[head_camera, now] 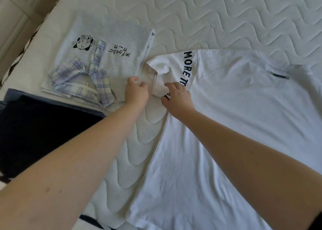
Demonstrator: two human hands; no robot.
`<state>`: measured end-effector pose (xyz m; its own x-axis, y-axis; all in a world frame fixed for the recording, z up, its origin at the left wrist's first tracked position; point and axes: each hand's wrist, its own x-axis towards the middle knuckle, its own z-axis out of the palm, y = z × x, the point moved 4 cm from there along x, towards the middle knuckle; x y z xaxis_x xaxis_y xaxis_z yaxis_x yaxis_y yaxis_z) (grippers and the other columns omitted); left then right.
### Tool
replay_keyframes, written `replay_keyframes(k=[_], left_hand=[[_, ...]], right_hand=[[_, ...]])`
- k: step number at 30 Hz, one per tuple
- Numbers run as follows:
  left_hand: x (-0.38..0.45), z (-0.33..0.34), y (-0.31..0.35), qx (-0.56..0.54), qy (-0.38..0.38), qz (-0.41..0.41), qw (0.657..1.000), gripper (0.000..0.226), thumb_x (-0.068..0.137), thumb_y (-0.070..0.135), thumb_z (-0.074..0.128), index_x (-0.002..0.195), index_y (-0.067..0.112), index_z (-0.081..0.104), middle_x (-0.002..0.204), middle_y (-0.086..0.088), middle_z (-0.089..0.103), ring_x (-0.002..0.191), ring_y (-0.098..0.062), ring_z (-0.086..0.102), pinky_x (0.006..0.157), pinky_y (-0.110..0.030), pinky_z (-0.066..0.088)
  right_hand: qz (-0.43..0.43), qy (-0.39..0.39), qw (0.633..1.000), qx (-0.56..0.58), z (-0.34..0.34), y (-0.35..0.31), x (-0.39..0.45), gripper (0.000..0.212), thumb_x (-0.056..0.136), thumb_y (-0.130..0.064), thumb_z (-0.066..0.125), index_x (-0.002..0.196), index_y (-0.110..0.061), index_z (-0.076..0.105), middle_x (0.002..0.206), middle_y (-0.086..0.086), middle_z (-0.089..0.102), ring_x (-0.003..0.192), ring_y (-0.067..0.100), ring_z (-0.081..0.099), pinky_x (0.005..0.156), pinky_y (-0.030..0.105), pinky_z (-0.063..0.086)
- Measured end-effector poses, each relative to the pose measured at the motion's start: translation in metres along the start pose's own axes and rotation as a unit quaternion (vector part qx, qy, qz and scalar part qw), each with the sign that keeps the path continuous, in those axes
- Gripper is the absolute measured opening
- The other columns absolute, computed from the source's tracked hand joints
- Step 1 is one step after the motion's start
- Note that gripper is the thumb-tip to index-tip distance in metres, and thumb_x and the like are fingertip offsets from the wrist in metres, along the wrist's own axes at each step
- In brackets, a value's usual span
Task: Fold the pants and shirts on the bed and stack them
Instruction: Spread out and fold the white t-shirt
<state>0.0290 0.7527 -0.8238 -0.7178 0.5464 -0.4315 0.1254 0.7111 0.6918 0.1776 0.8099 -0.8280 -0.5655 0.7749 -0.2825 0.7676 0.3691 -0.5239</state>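
Note:
A white T-shirt (235, 125) with dark lettering along one shoulder lies spread over the right half of the bed. Its left sleeve (162, 67) is crumpled and partly turned over. My left hand (136, 92) pinches the sleeve's hem edge with curled fingers. My right hand (176, 97) rests on the sleeve by the lettering, fingers spread and slightly bent. To the left lies a folded light grey shirt (111, 43) with a cartoon print and a plaid collar piece (81, 83).
A dark navy folded garment (40, 125) lies at the near left, below the grey shirt. The quilted white mattress (226, 17) stretches beyond the clothes. The bed's left edge meets a beige frame (15, 20).

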Motion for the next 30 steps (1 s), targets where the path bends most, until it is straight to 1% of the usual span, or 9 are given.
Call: replay_keyframes(k=[4,6,8,13,17,21,24,26,30], left_hand=[[-0.045,-0.002,-0.06,0.026,-0.121,-0.041,0.991,0.028,0.097,0.026,0.046,0.109,0.007,0.063,0.108,-0.016,0.067,0.102,-0.032,0.062,0.092,-0.041,0.05],[-0.07,-0.001,-0.082,0.084,-0.19,-0.026,0.978,0.026,0.097,0.027,0.048,0.101,0.007,0.065,0.1,-0.014,0.069,0.097,-0.031,0.063,0.086,-0.038,0.051],[-0.088,-0.003,-0.094,0.121,-0.22,0.009,0.968,0.023,0.095,0.034,0.052,0.09,0.014,0.063,0.085,0.0,0.067,0.084,-0.022,0.062,0.072,-0.029,0.049],[-0.123,0.001,-0.11,0.202,-0.301,0.071,0.929,0.037,0.086,0.053,0.063,0.089,0.016,0.062,0.077,0.004,0.062,0.069,-0.012,0.056,0.064,-0.028,0.042],[-0.154,0.004,-0.13,0.234,-0.353,0.062,0.904,0.046,0.086,0.054,0.063,0.074,0.017,0.039,0.068,0.002,0.039,0.057,-0.015,0.037,0.054,-0.031,0.026],[-0.174,0.0,-0.128,0.26,-0.326,0.081,0.905,0.035,0.091,0.041,0.06,0.076,0.015,0.042,0.071,0.001,0.045,0.061,-0.015,0.043,0.053,-0.031,0.029],[-0.194,0.006,-0.118,0.272,-0.351,0.101,0.89,0.032,0.094,0.036,0.056,0.111,0.009,0.055,0.103,-0.007,0.062,0.093,-0.025,0.06,0.079,-0.035,0.048],[-0.21,0.015,-0.109,0.286,-0.362,0.121,0.879,0.045,0.095,0.033,0.053,0.133,0.011,0.044,0.118,-0.01,0.061,0.105,-0.029,0.059,0.089,-0.037,0.047],[-0.248,0.04,-0.09,0.305,-0.351,0.171,0.869,0.068,0.093,0.027,0.049,0.153,0.023,0.017,0.107,-0.013,0.065,0.095,-0.032,0.062,0.075,-0.033,0.046]], right_hand=[[0.012,-0.036,0.996,-0.076,0.032,-0.012,-0.001,0.056,0.092,-0.038,0.056,0.141,-0.016,0.04,0.142,0.006,0.038,0.132,0.029,0.034,0.11,0.04,0.024],[0.027,-0.001,0.995,-0.094,0.034,-0.015,0.003,0.049,0.091,-0.029,0.053,0.137,-0.017,0.043,0.136,0.007,0.041,0.127,0.03,0.036,0.107,0.041,0.027],[0.035,0.042,0.995,-0.088,0.031,-0.017,0.009,0.04,0.093,-0.022,0.049,0.132,-0.016,0.05,0.13,0.007,0.048,0.121,0.03,0.043,0.102,0.04,0.033],[0.115,0.101,0.981,0.115,0.012,-0.016,0.012,0.029,0.091,-0.017,0.046,0.114,-0.015,0.065,0.103,0.0,0.066,0.096,0.021,0.061,0.075,0.03,0.047],[0.149,0.159,0.949,0.227,-0.002,-0.005,-0.001,0.008,0.091,-0.026,0.054,0.093,-0.022,0.06,0.078,-0.014,0.058,0.075,0.008,0.056,0.062,0.018,0.044],[0.198,0.214,0.885,0.364,-0.018,0.008,-0.02,0.009,0.091,-0.031,0.056,0.083,-0.029,0.053,0.079,-0.012,0.059,0.066,0.003,0.053,0.05,0.007,0.038],[0.231,0.245,0.821,0.461,-0.032,0.023,-0.033,0.005,0.09,-0.028,0.058,0.087,-0.024,0.056,0.081,-0.01,0.061,0.068,0.004,0.056,0.061,0.014,0.045],[0.252,0.25,0.759,0.546,-0.041,0.033,-0.044,0.005,0.089,-0.024,0.058,0.09,-0.019,0.057,0.083,-0.004,0.061,0.07,0.011,0.056,0.07,0.027,0.052],[0.281,0.275,0.634,0.666,-0.062,0.066,-0.074,0.003,0.092,-0.017,0.055,0.092,-0.014,0.057,0.079,0.0,0.06,0.066,0.013,0.06,0.068,0.027,0.056]])
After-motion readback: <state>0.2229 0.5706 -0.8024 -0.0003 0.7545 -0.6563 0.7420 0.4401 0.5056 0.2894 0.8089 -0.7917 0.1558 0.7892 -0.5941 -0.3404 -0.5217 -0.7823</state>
